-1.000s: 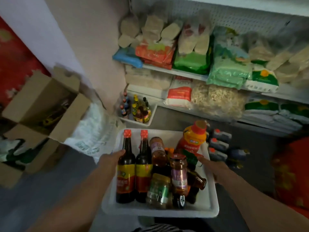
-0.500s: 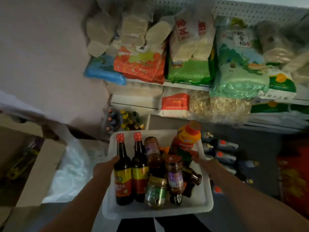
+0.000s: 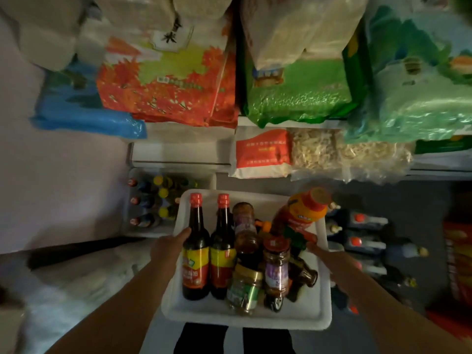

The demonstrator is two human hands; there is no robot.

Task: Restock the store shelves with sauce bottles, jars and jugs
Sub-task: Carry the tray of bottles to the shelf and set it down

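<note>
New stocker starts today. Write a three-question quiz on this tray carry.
1. True or false: both hands hold the white plastic tray.
2. How many tall dark red-capped sauce bottles stand at the tray's left side?
3. The orange jug with the red cap is at the tray's: A near left, B far right, C near right.

Key: 1 true: left hand, right hand. 2 two. 3 B.

Pretty dim shot overall, with the floor (image 3: 408, 195) and lower corners sunk in murky shadow. The bags on the shelf (image 3: 293, 103) caught the most light, with a soft sheen on the plastic. Edges were smeared and bowed by the wide lens, grainy throughout.
</note>
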